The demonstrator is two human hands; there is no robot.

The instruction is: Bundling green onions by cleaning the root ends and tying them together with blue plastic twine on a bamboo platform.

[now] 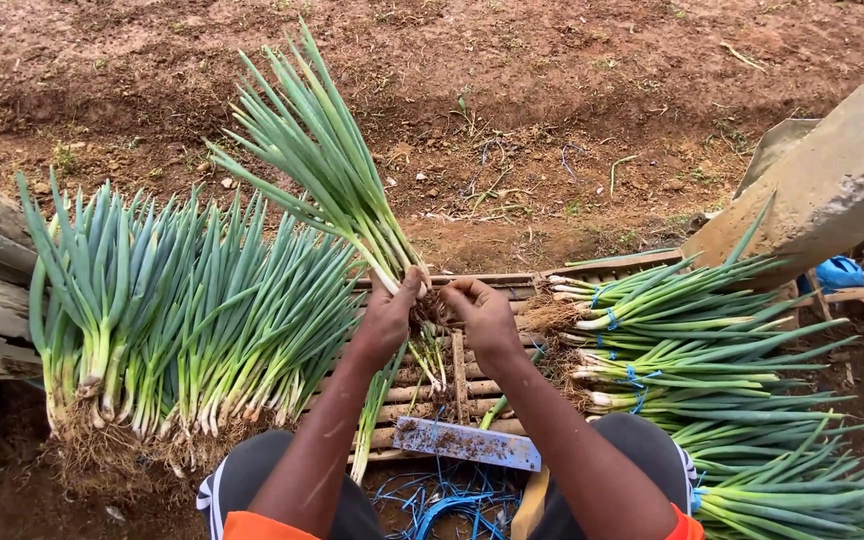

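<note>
The left hand (pixel 387 318) is clenched around the white stems of a bunch of spring onions (pixel 327 165), holding it upright so the green leaves fan up and away over the far edge of the wooden slat rack (pixel 472 385). The right hand (pixel 484 318) pinches the bunch's root end (pixel 430 308) with curled fingers, just beside the left thumb. Both hands sit above the middle of the rack.

At the rack's left edge lies a wide pile of loose spring onions (pixel 182 320), roots toward the person and caked with soil. At the right edge lie bundles of spring onions (pixel 712 330) tied with blue string, leaves pointing right. A flat blade (pixel 467 443) dusted with soil rests on the rack's near edge, between the person's knees, and loose blue string (pixel 442 500) lies on the ground below it. Red-brown bare soil (pixel 512 80) stretches beyond.
</note>
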